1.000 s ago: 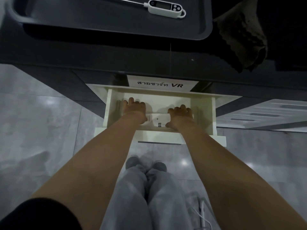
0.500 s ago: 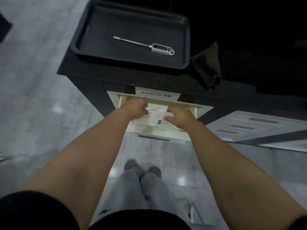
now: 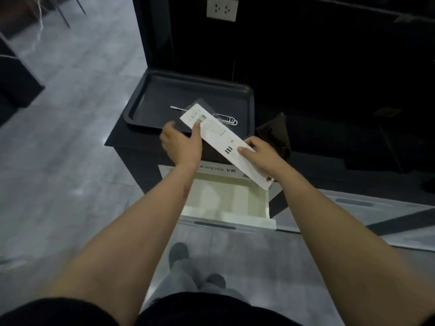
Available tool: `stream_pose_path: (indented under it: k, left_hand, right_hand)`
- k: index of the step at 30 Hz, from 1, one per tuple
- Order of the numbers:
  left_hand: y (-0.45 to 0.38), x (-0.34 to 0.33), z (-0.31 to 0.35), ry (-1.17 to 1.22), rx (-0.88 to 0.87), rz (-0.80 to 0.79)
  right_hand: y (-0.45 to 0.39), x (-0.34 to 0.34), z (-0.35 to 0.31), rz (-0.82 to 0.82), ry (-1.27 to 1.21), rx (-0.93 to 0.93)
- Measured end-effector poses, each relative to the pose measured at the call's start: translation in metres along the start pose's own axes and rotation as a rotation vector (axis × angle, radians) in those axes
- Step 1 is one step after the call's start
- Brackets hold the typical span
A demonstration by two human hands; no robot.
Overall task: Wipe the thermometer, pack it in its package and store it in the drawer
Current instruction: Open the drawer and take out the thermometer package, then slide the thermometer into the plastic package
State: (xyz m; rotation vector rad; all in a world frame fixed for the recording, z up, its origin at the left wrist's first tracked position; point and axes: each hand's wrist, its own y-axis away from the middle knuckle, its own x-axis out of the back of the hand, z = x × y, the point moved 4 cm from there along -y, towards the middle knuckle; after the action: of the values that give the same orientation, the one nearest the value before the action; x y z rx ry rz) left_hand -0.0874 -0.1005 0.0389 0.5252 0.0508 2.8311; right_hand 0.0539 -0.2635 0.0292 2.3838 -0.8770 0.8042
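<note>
Package [image 3: 220, 135]: lifted out of the open drawer [image 3: 226, 203], now gripped by left hand [image 3: 182, 143] and right hand [image 3: 263, 156] above it. Thermometer [image 3: 226, 118]: unwiped, on far tray [image 3: 150, 90].

dark tray [image 3: 141, 107] on black cabinet [image 3: 131, 147] | white wall socket [image 3: 221, 8] | grey floor [image 3: 58, 172]

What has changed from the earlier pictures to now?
Both hands have lifted the package out of the drawer and up above the tray. The right hand grips its near end; the left hand holds its far part by the thumb. The drawer remains open, the thermometer remains on the tray, and the cloth remains beside it.
</note>
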Motion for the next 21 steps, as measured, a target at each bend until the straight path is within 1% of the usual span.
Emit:
stream_pose_path:
  k: [1,2,3,4,5,7,9,11,15,21]
  left_hand:
    - [-0.002,-0.012,-0.007,0.166,0.189,-0.095]
    - [0.0,-0.025,-0.013,0.313,0.343,-0.231]
    - [-0.001,-0.038,-0.013,0.443,0.461,-0.372]
    - [0.0,-0.046,-0.011,0.553,0.541,-0.47]
    - [-0.005,-0.053,-0.006,0.655,0.596,-0.525]
    - [-0.019,-0.063,0.001,0.801,0.653,-0.545]
    - [-0.035,-0.068,0.006,0.889,0.686,-0.541]
    - [-0.055,-0.074,0.01,0.913,0.684,-0.542]
    - [-0.085,-0.084,0.007,0.878,0.661,-0.559]
    - [-0.101,-0.097,0.01,0.846,0.691,-0.594]
  right_hand:
    - [-0.005,0.001,-0.005,0.006,-0.014,-0.003]
    - [-0.009,0.0,-0.009,0.006,-0.016,0.0]
    - [-0.017,-0.002,-0.015,0.005,-0.008,0.004]
    - [-0.023,-0.004,-0.018,0.002,0.004,0.004]
    - [-0.031,-0.008,-0.022,0.0,0.02,0.0]
    - [-0.043,-0.013,-0.031,0.014,0.072,-0.011]
    - [-0.05,-0.017,-0.042,0.051,0.168,0.002]
    - [-0.06,-0.02,-0.055,0.082,0.251,0.016]
    - [-0.079,-0.024,-0.068,0.098,0.328,0.006]
    - [-0.1,-0.031,-0.07,0.247,0.286,0.041]
